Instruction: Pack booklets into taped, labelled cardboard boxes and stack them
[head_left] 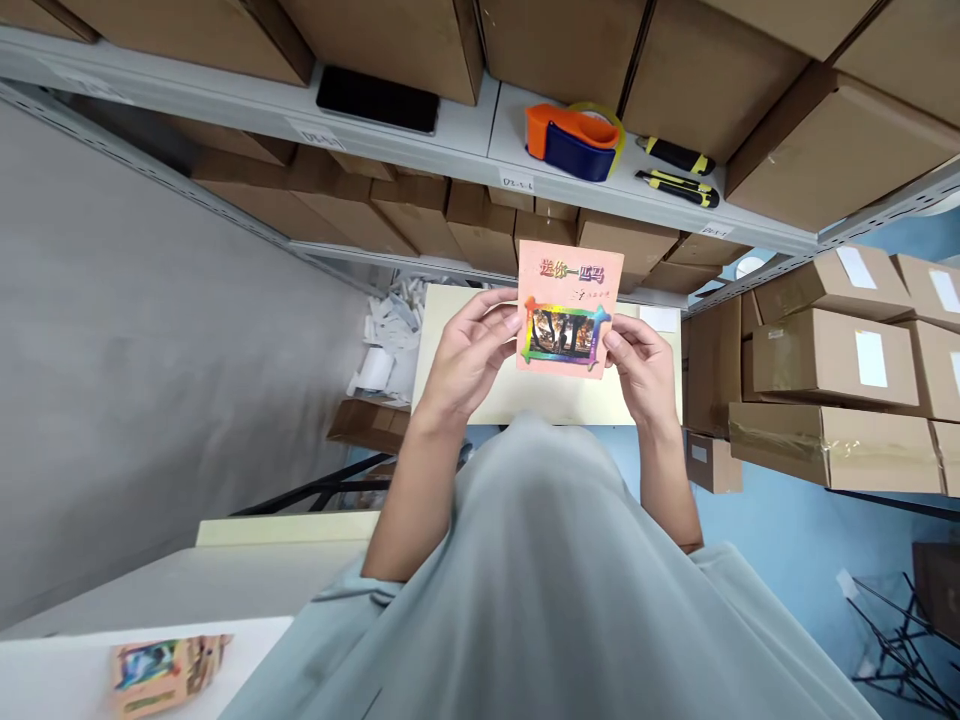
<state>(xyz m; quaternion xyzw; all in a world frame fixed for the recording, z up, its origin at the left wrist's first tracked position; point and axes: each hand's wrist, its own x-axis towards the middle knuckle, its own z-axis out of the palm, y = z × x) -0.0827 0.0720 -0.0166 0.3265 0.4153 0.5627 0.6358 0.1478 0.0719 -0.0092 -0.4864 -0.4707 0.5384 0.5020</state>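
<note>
A pink book (570, 290) with Chinese lettering and a rainbow-framed picture is held up, its cover facing me. My left hand (474, 350) pinches its left edge between thumb and fingers. On the opposite side, my right hand (637, 362) grips the lower right edge, thumb on the cover. Beneath the book is a cream tabletop (495, 405). At the lower left, another pink item with a similar rainbow picture (161, 672) lies on a white surface, partly blurred.
A shelf edge (465, 152) crosses ahead, bearing a black phone (377, 100), an orange-and-blue tape dispenser (574, 140) and yellow-black utility knives (679, 172). Cardboard boxes (832, 365) are stacked at right. Crumpled white paper (394, 330) lies left of the tabletop.
</note>
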